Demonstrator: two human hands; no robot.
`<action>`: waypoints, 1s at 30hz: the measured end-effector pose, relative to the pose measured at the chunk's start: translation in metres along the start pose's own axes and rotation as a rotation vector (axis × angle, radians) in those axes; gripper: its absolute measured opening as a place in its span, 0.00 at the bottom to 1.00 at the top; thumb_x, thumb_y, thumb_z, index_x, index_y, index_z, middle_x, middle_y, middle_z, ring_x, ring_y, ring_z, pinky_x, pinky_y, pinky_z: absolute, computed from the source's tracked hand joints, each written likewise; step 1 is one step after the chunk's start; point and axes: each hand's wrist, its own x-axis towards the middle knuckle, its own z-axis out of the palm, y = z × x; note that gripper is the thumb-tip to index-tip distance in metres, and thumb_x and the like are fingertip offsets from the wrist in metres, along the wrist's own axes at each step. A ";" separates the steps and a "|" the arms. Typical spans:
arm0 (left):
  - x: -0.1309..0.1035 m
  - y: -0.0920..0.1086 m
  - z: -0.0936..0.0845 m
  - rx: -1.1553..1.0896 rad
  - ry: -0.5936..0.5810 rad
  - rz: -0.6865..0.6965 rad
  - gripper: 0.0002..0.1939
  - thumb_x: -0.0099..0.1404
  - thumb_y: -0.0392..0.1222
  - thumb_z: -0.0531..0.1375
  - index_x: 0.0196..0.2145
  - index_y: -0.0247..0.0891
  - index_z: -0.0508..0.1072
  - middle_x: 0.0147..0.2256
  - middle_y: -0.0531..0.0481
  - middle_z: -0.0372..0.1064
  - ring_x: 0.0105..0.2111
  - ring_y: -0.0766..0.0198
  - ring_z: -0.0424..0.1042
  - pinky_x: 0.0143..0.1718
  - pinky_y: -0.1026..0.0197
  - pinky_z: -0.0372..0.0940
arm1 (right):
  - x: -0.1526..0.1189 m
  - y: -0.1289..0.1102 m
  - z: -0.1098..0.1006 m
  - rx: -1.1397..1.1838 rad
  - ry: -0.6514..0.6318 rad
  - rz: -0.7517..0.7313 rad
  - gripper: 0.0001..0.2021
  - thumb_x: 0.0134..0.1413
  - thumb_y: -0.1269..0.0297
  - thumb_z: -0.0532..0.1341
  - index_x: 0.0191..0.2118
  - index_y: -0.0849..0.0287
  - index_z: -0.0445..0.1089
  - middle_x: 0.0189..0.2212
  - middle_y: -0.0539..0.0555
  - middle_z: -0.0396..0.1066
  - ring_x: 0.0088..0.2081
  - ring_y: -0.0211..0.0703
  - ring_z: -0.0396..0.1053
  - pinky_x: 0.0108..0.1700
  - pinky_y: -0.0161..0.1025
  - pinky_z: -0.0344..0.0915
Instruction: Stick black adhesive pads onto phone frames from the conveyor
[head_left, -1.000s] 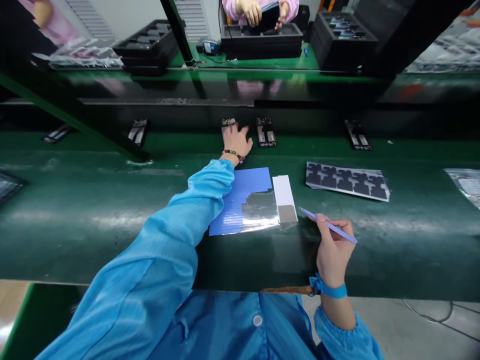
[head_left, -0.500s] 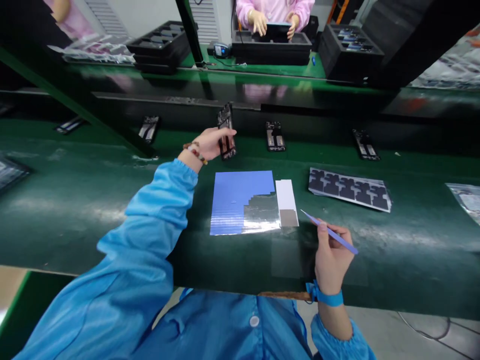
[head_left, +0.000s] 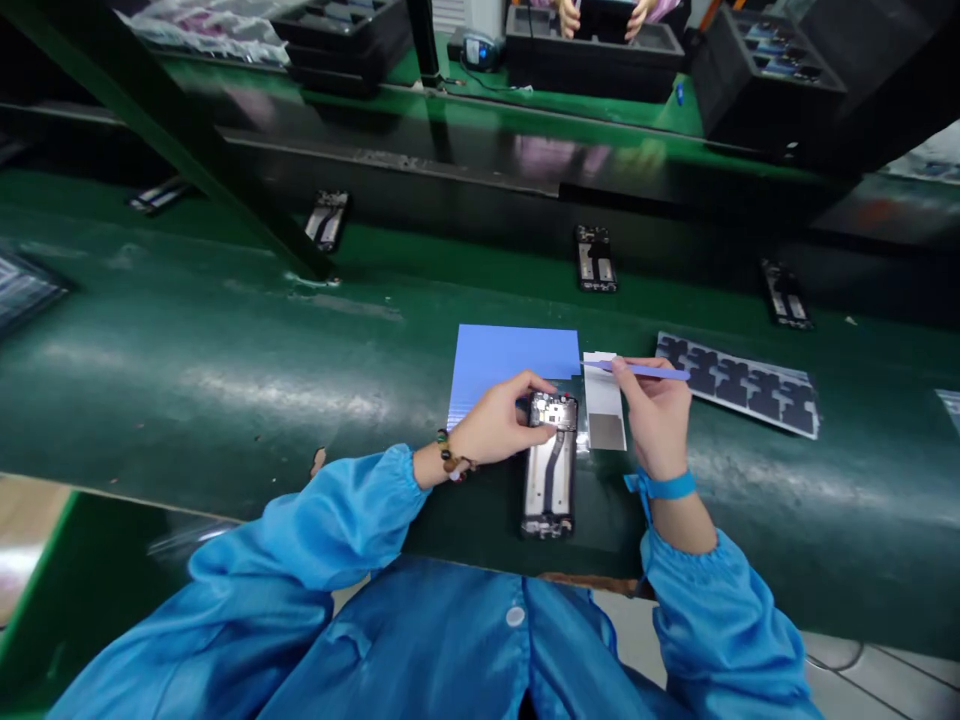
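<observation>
An opened phone body (head_left: 550,470), its board and silver plates showing, is gripped near its top end by my left hand (head_left: 499,420). It lies over the near edge of a blue film sheet (head_left: 514,350). My right hand (head_left: 660,415) pinches a purple pair of tweezers (head_left: 652,372), whose tip points left over the gap between the blue sheet and a narrow white strip (head_left: 601,390). The strip has a grey patch at its near end. To the right lies a sheet of black die-cut stickers (head_left: 739,385).
More phone bodies (head_left: 596,260) (head_left: 327,220) (head_left: 785,293) lie along the back of the green bench (head_left: 262,380). A slanted green post (head_left: 187,160) stands at left. Beyond the ledge are black trays (head_left: 592,65) and another person's hands (head_left: 604,18).
My left hand has brought the phone body from the back of the bench down to the blue sheet. My right hand with the tweezers has moved up to the white strip. The view has shifted.
</observation>
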 end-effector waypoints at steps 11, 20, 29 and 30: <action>-0.004 -0.015 0.004 0.830 -0.003 0.390 0.17 0.72 0.45 0.67 0.55 0.39 0.75 0.50 0.46 0.80 0.52 0.51 0.73 0.49 0.49 0.66 | -0.001 0.019 -0.006 -0.216 0.061 -0.055 0.21 0.50 0.47 0.76 0.33 0.54 0.67 0.29 0.47 0.73 0.34 0.44 0.74 0.40 0.45 0.70; -0.002 -0.019 0.002 0.873 -0.050 0.440 0.18 0.73 0.47 0.66 0.57 0.40 0.75 0.52 0.47 0.79 0.54 0.53 0.73 0.48 0.51 0.63 | 0.000 0.020 -0.003 -0.016 0.058 -0.013 0.23 0.47 0.50 0.78 0.34 0.53 0.65 0.29 0.46 0.74 0.36 0.44 0.78 0.45 0.46 0.75; 0.002 -0.016 -0.008 0.818 -0.078 0.431 0.19 0.71 0.46 0.68 0.57 0.41 0.76 0.53 0.47 0.79 0.52 0.53 0.72 0.51 0.51 0.64 | -0.070 0.010 -0.015 -0.032 0.049 0.033 0.21 0.50 0.56 0.77 0.33 0.53 0.62 0.33 0.48 0.77 0.41 0.46 0.80 0.54 0.51 0.74; 0.002 -0.016 -0.009 0.815 -0.079 0.436 0.19 0.71 0.46 0.68 0.58 0.41 0.76 0.53 0.47 0.79 0.52 0.53 0.72 0.52 0.51 0.65 | -0.075 0.011 -0.014 -0.028 0.035 0.035 0.21 0.51 0.56 0.77 0.33 0.53 0.62 0.32 0.48 0.77 0.41 0.46 0.80 0.54 0.51 0.74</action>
